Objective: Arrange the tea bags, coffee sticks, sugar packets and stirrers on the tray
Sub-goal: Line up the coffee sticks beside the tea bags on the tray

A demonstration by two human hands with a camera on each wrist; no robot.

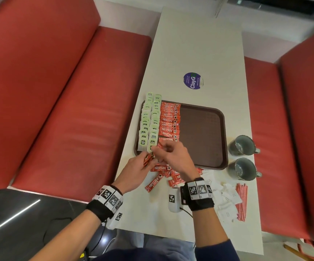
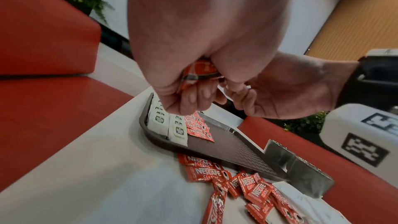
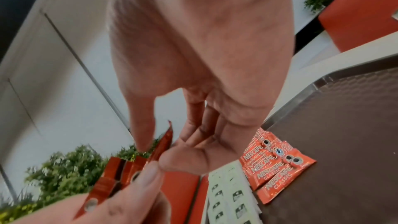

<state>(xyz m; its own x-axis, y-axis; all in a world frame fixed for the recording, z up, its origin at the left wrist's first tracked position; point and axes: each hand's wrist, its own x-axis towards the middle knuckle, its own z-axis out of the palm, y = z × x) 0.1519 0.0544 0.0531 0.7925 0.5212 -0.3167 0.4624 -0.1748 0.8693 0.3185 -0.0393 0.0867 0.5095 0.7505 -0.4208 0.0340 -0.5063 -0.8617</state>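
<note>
Lying nearest on the white bench [image 1: 199,44] are loose coffee sticks [image 1: 159,180], white sugar packets [image 1: 225,200] and red stirrers [image 1: 241,201]. Just beyond, the left hand [image 1: 133,170] grips a small bunch of sticks [image 2: 199,71], while the right hand [image 1: 173,155] pinches one stick [image 3: 162,144] from it between thumb and forefinger. Past the hands, the brown tray [image 1: 208,132] holds two columns of green tea bags [image 1: 149,121] and a row of coffee sticks beside them. Two cups [image 1: 243,157] stand right of the tray.
</note>
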